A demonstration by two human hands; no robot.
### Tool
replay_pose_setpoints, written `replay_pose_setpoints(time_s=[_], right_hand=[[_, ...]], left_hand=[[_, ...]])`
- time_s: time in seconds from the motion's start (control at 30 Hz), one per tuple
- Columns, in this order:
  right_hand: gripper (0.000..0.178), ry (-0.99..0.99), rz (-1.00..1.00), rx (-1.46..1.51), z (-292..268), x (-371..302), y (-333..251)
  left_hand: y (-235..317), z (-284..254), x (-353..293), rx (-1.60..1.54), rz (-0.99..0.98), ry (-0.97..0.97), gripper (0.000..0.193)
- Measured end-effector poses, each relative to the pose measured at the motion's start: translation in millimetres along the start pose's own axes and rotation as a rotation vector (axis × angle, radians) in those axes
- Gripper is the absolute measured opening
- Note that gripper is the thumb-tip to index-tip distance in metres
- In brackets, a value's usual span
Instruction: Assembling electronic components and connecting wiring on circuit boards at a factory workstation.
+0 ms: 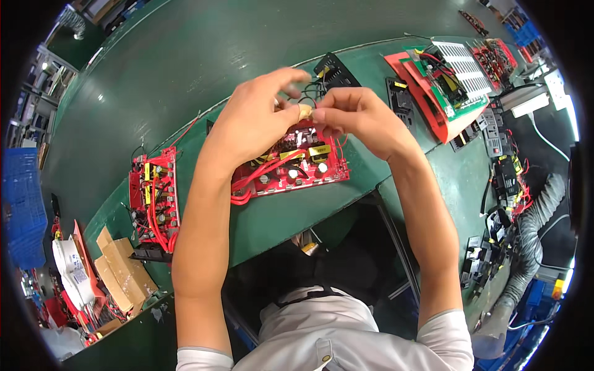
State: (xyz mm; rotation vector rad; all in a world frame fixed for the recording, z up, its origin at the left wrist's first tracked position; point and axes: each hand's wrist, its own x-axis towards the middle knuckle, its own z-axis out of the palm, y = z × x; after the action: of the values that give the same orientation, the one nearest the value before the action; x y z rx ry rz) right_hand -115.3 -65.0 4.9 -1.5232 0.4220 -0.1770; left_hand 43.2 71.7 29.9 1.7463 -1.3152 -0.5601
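Both forearms rise from the lower edge, the left forearm point(201, 253) nearly upright and the right forearm point(430, 235) slanting inward, so that the hands meet over the far edge of a red circuit board point(303, 166) lying on the green bench point(278, 219). The left hand point(250, 114) leans to the right with its back up, its fingers arched and parted from the thumb, their tips somewhat blurred. A small pale-yellow piece point(304, 112) sits at the thumb's tip; whether it is gripped or worn, I cannot tell. The right hand point(374, 120) bends in from the other side, index finger curled toward the thumb, with the tips just beside that piece; what they pinch, if anything, cannot be made out. Thin dark wires show just beyond the fingertips, near a black panel point(337, 71). Thick red wires point(244, 187) loop off the board's left end, beneath the left wrist.
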Motion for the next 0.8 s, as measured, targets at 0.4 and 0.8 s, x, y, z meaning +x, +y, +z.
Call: replay_pose_setpoints(time_s=[0.4, 0.8], right_hand=[[0.014, 0.156, -0.189, -0.549, -12, 12, -48], [0.025, 0.219, -0.661, -0.759, 38, 5, 13]], left_hand=[[-20, 19, -11, -0.259, 0.027, 0.249, 0.037], [-37, 3, -30, -0.724, -0.279, 0.181, 0.028]])
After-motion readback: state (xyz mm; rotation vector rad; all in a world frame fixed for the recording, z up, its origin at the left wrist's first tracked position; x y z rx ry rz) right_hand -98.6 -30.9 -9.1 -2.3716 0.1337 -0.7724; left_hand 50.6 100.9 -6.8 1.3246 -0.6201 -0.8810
